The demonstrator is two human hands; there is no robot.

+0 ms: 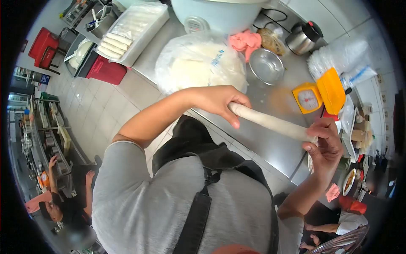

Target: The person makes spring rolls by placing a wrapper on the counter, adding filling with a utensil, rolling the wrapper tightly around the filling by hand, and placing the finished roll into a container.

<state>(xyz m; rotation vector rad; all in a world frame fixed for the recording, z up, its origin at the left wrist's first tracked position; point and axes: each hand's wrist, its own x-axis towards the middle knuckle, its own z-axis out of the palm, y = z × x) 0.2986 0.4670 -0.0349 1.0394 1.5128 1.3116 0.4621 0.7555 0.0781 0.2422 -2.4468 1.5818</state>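
Note:
A long pale roll of dough (270, 122) stretches between my two hands above the steel worktop (270, 146), sloping down to the right in the head view. My left hand (220, 103) is closed around its left end, the thumb below and the fingers above. At the other end, the thumb and fingers of my right hand (325, 144) pinch the dough. Behind my left hand sits a clear plastic bag (201, 63) with a large white mass inside, probably dough.
A white tray of dough rolls (116, 44) stands at the upper left, near a red bin (105, 71). Further back are a metal bowl (266, 66), yellow scale (307, 98), thermos jug (303, 38) and pink cloth (245, 41). Other people (63, 207) are at both lower sides.

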